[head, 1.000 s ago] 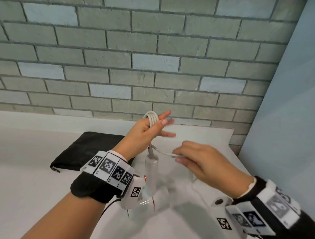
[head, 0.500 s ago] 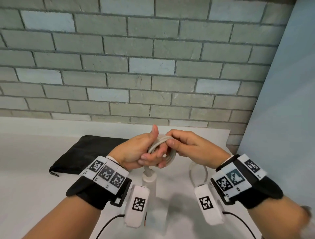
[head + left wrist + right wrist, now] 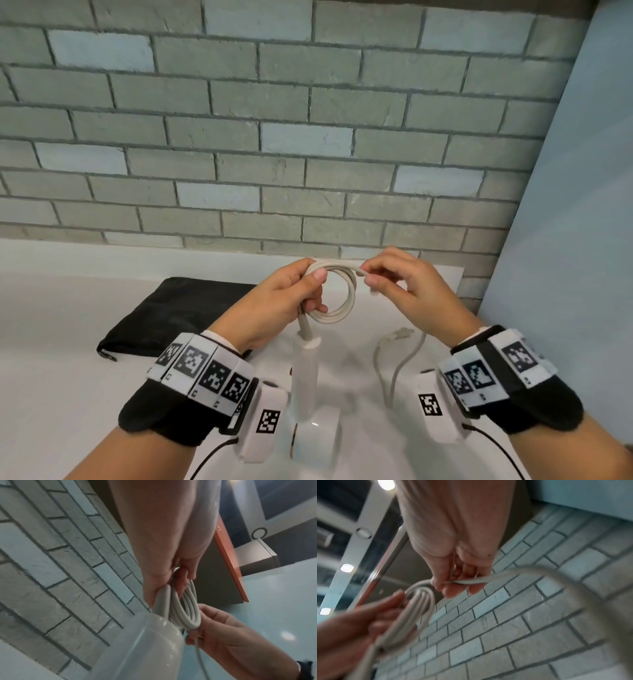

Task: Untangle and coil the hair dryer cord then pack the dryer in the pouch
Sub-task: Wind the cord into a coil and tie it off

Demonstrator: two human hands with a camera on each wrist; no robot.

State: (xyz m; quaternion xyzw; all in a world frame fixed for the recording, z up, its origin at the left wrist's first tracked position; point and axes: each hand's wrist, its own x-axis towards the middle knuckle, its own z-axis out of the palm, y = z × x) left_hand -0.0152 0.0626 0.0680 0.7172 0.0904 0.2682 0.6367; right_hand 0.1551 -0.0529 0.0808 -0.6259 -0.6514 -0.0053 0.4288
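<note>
white cord, black pouch, grey brick wall

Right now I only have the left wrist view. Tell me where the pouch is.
Observer: The black pouch lies flat on the counter, behind the left hand, near the brick wall.
Operator: Report how much cord is left uncoiled.
Observer: One loose loop trails below the right hand, ending in what looks like the plug.
Operator: Give me the dryer's position.
Observer: The dryer stands handle-up, head down, under the coil, between both wrists.
</note>
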